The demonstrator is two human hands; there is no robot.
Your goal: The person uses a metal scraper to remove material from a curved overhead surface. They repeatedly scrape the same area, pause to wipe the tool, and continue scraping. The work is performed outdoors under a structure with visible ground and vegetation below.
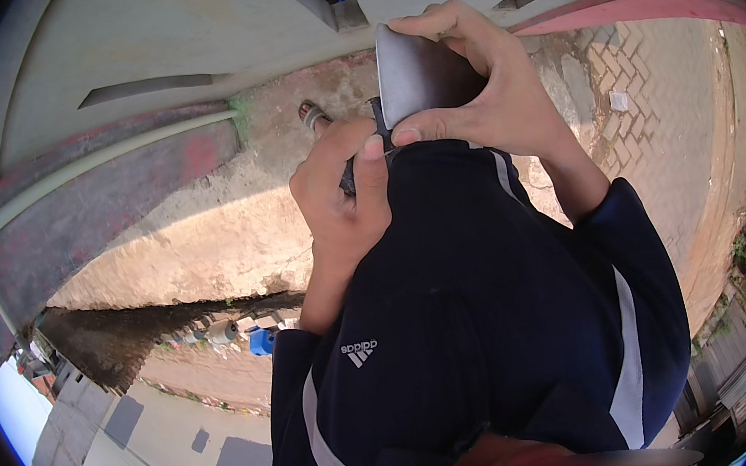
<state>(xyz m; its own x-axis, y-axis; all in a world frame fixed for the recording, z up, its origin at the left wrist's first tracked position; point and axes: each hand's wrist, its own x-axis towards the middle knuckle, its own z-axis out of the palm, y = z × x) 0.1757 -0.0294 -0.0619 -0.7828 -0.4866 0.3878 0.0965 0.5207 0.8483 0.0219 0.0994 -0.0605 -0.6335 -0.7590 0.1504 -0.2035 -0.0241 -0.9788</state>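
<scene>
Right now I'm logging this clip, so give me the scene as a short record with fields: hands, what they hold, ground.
left hand: grip closed on a dark handle
right hand: holds the grey blade, thumb and fingers on its edges
blade: flat, wide, upright in front of the chest
clothing: dark jacket with white stripes
ground: bare concrete on the left, brick paving on the right

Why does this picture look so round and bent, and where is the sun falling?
Head view: fisheye lens curves the wall and blackens the corners; bright sun hits the ground and both hands, left hand and right hand, on a grey blade; the dark jacket is shaded.
</scene>
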